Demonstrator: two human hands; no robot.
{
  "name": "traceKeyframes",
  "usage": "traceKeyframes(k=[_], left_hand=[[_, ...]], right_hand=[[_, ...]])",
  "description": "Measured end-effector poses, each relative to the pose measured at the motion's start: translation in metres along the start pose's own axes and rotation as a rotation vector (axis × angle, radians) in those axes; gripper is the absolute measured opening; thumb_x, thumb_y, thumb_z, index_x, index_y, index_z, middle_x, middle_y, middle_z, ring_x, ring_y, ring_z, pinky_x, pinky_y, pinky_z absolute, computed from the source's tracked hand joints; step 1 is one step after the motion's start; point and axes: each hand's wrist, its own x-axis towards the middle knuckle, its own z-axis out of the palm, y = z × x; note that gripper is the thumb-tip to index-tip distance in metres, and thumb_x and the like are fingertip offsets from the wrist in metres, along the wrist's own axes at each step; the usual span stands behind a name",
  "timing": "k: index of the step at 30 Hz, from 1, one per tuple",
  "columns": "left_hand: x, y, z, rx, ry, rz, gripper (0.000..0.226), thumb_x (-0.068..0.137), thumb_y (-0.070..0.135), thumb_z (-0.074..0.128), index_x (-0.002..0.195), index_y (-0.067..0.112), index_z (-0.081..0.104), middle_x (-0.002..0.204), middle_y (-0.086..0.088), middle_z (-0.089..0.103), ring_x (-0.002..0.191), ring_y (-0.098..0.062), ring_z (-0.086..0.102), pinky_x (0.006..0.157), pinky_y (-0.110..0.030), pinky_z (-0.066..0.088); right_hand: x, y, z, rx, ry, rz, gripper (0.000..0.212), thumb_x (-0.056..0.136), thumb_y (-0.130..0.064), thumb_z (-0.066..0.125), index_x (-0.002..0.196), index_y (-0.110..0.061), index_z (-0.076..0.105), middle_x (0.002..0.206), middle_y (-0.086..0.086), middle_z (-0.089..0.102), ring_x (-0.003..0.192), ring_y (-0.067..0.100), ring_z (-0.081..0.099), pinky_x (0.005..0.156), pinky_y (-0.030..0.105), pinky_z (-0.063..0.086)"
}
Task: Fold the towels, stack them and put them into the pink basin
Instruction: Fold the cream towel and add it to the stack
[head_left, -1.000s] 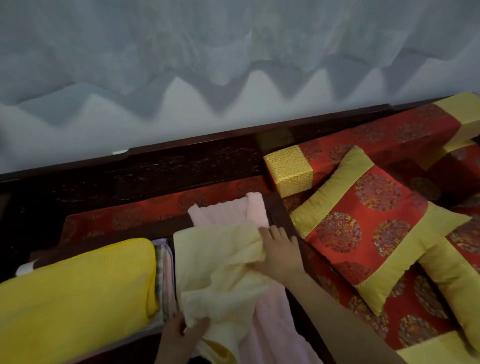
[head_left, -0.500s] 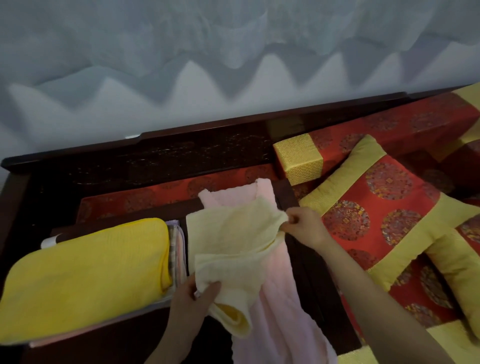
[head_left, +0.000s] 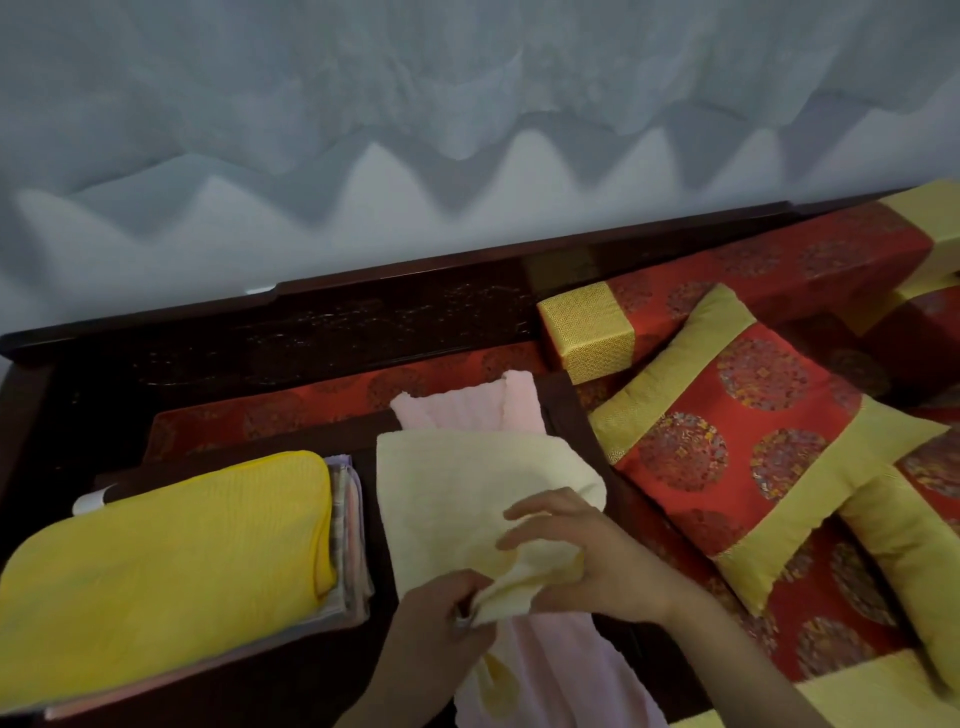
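A pale cream towel (head_left: 457, 499) lies spread over a long pink towel (head_left: 467, 405) on the dark wooden surface (head_left: 374, 644). My left hand (head_left: 441, 618) pinches the cream towel's bunched near edge. My right hand (head_left: 587, 556) grips the same bunched edge just to the right, fingers curled over the cloth. The pink towel (head_left: 561, 670) runs on under my hands toward me. At the left stands a stack of folded towels (head_left: 353, 540) topped by a bright yellow one (head_left: 171, 561). No pink basin is in view.
A red and gold cushion (head_left: 753, 441) lies right of the towels, with a gold-ended bolster (head_left: 587, 327) behind it and more cushions at the far right. A dark carved wooden backrest (head_left: 363, 322) runs along the rear under a pale curtain.
My right hand came from the cream towel's far right corner back toward me and now meets the left hand at the near edge. The towel's far half lies flatter.
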Motion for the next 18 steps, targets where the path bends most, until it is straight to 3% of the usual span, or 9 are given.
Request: traceKeyframes(k=[2,4,6,9,12,15,18], left_hand=[[0.003,0.002,0.000,-0.015,0.021,0.006,0.020,0.068,0.028,0.061,0.086,0.037,0.063,0.077,0.003,0.063,0.062,0.001,0.052,0.057,-0.016,0.036],[0.005,0.003,-0.006,-0.046,0.057,0.021,0.017,0.070,0.025,0.064,0.086,0.031,0.063,0.069,0.002,0.061,0.060,0.001,0.048,0.056,-0.017,0.035],[0.008,0.002,-0.016,-0.099,0.112,0.002,0.016,0.077,0.018,0.068,0.083,0.032,0.064,0.063,0.009,0.059,0.058,0.001,0.049,0.055,-0.016,0.036],[0.015,-0.001,-0.028,-0.174,0.202,-0.035,0.003,0.078,0.031,0.066,0.076,0.029,0.065,0.063,0.004,0.061,0.059,-0.007,0.054,0.055,-0.020,0.039],[0.023,-0.002,-0.034,-0.149,0.174,-0.064,0.022,0.077,0.043,0.067,0.071,0.023,0.062,0.062,-0.002,0.059,0.057,-0.006,0.051,0.055,-0.022,0.037],[0.029,-0.002,-0.039,-0.055,0.191,-0.083,0.054,0.082,0.057,0.057,0.060,0.010,0.044,0.054,-0.003,0.038,0.050,-0.007,0.038,0.052,-0.024,0.028],[0.033,0.001,-0.042,-0.009,0.289,-0.066,0.061,0.075,0.065,0.056,0.060,0.005,0.056,0.067,-0.007,0.046,0.060,-0.013,0.051,0.057,-0.025,0.036]], right_hand=[[0.000,0.002,0.007,0.056,0.165,-0.060,0.025,0.075,-0.049,0.073,0.094,-0.032,0.072,0.115,-0.016,0.056,0.110,0.010,0.049,0.093,0.035,0.043],[-0.002,0.007,0.005,0.092,0.283,-0.082,0.018,0.076,-0.036,0.076,0.091,-0.028,0.072,0.106,-0.009,0.060,0.103,0.015,0.054,0.089,0.033,0.046],[-0.007,0.013,0.001,0.112,0.424,-0.042,0.022,0.073,-0.017,0.079,0.091,-0.026,0.071,0.097,-0.006,0.060,0.092,0.015,0.058,0.080,0.026,0.048],[-0.009,0.033,-0.004,0.087,0.611,0.083,0.026,0.072,0.002,0.068,0.078,-0.024,0.071,0.081,-0.007,0.061,0.071,0.012,0.056,0.065,0.025,0.046],[0.003,0.056,0.002,-0.251,0.391,0.062,0.043,0.070,0.000,0.055,0.100,-0.026,0.072,0.097,-0.010,0.070,0.089,0.012,0.062,0.077,0.034,0.053],[0.023,0.071,0.008,-0.503,0.166,0.015,0.065,0.071,-0.007,0.056,0.132,-0.029,0.051,0.122,-0.008,0.062,0.111,0.015,0.057,0.087,0.037,0.049],[0.038,0.073,0.009,-0.571,0.101,0.004,0.060,0.075,-0.016,0.058,0.133,-0.028,0.047,0.105,-0.001,0.060,0.096,0.021,0.056,0.075,0.038,0.047]])
